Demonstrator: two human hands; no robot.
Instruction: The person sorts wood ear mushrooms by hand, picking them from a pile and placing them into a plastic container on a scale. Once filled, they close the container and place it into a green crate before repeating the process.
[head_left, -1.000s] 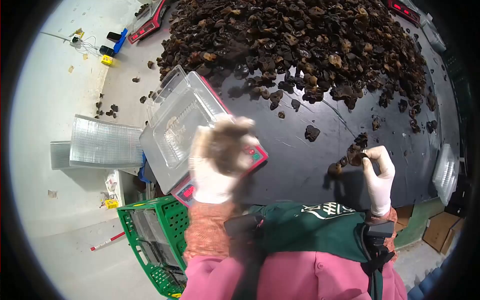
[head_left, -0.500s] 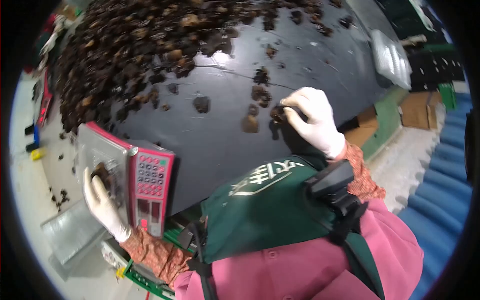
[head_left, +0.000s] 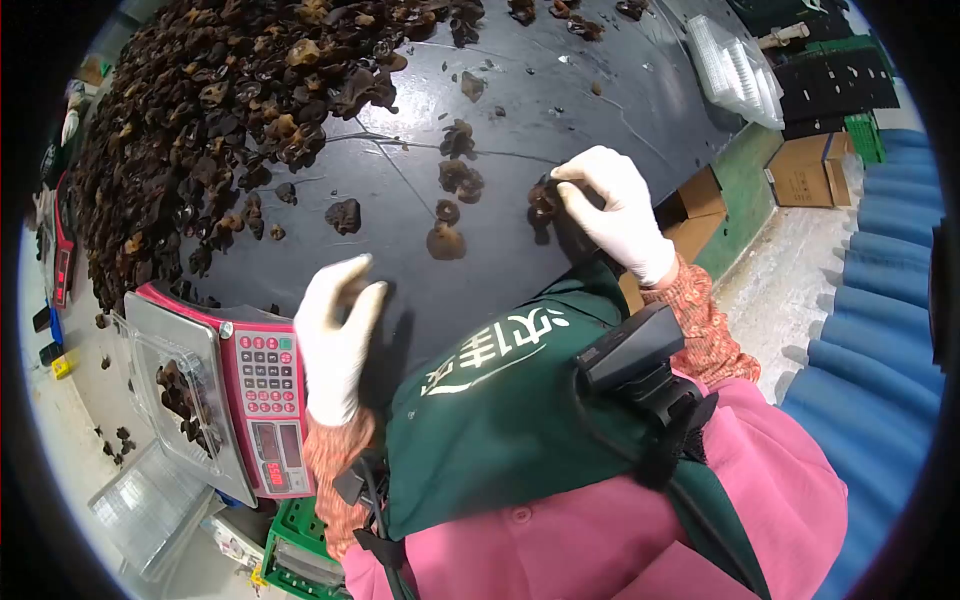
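My right hand [head_left: 615, 215], in a white glove, pinches a brown wood ear mushroom [head_left: 542, 203] between thumb and fingertips, just over the dark tabletop [head_left: 400, 275]. My left hand [head_left: 338, 335], also gloved, is beside the red scale [head_left: 268, 370], its thumb and fingers apart with nothing between them. On the scale's metal plate sits a clear plastic tray [head_left: 205, 365] with several wood ear pieces [head_left: 182, 408] in it. Red digits glow on the scale's display. A few loose mushrooms [head_left: 460, 180] lie between my hands, a paler one [head_left: 445, 241] nearest.
A large heap of wood ear mushrooms [head_left: 230, 110] covers the table's far left. Stacked clear trays [head_left: 735, 75] stand at the far right edge. Cardboard boxes [head_left: 808, 170] are on the floor at right. Another red scale [head_left: 64, 250] is at far left, a green crate [head_left: 300, 545] below.
My left hand has moved right, off the tray on the scale to over the dark table, leaving mushroom pieces in the tray. My right hand keeps its pinch. The view has shifted slightly.
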